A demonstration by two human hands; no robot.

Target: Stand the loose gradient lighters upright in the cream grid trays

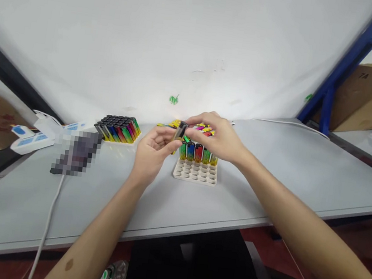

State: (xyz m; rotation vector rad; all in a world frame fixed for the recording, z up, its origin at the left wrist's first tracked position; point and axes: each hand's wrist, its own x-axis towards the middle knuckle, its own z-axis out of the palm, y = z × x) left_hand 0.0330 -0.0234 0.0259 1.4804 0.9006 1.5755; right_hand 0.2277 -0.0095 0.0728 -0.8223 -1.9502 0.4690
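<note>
My left hand (153, 151) grips a lighter (180, 131) with a dark top, tilted, between thumb and fingers. The fingers of my right hand (218, 137) close on the same lighter near its top. Just below the hands a white tray (194, 178) with rows of holes stands on the table; its back row holds several upright lighters (198, 153) in green, blue, red and yellow. Behind my hands lie loose colourful lighters (173, 123), partly hidden. To the left, a second white tray (137, 141) is packed with upright black-topped lighters (119, 128).
On the grey table (250, 196), a white power strip (37, 140) with plugs and a blurred dark object (79, 153) with a white cable (49, 217) are at the left. A white wall stands behind. Cardboard boxes (363, 94) are beyond the blue frame (327, 108) at right.
</note>
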